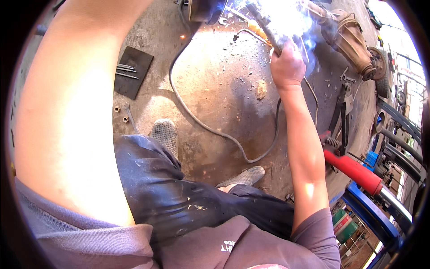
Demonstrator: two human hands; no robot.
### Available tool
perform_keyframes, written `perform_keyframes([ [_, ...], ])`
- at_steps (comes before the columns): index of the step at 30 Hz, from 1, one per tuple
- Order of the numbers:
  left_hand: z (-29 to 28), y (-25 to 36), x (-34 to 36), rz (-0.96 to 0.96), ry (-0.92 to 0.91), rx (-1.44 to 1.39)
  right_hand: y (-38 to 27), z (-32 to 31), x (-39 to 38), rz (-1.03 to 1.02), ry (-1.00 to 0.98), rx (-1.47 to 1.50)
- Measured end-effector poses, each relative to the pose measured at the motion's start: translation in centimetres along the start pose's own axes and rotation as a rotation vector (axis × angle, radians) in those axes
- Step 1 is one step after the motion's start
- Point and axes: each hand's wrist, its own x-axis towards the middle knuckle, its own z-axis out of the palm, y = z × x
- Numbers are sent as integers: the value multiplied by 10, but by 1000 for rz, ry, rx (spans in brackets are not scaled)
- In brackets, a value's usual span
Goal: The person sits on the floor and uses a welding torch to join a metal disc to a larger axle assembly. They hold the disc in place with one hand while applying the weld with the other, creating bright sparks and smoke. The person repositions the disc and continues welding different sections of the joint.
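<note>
My right hand (289,67) is closed around a dark bar-shaped handle (266,28), which looks like a welding electrode holder. White-blue glare and smoke (289,18) hide its far end and whatever it meets. A cable (316,103) passes close below that hand. My left arm (71,107) reaches up past the top edge, so the left hand is out of sight. Near the top, a dark-edged, box-like object (201,11) is cut off by the frame; whether the left hand touches it is hidden. An orange-yellow piece (259,30) lies beside the handle.
A black plate (136,60) with thin rods lies left, above several nuts and a wrench (131,119). A looping cable (215,131) crosses the floor before my shoes (165,136). A rusty axle housing (354,42) and red cylinder (358,172) are at right.
</note>
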Motion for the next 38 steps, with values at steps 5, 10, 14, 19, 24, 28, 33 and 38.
perform_keyframes([
  [5, -11, 9, -3, -156, -137, 5, -9, -7, -15, 40, 52, 6],
  [10, -16, 13, -2, -142, -133, 26, -4, -4, -13, -80, 203, 82],
  [14, -20, 17, -7, -156, -156, 8, -5, -4, -10, -60, 192, 68],
  [19, -22, 19, -10, -210, -154, -35, -4, -5, -10, -39, 162, 61],
  [24, -20, 16, -9, -149, -148, -1, -2, -2, -6, -34, 159, 48],
  [28, -14, 8, -5, -32, -59, -15, -4, -2, 0, -47, 140, 42],
  [33, -9, 14, -2, -54, -85, 14, -4, -1, 0, -20, 117, -9],
  [38, 5, -2, 18, 33, -199, 223, -4, -1, -1, -32, 125, -7],
])
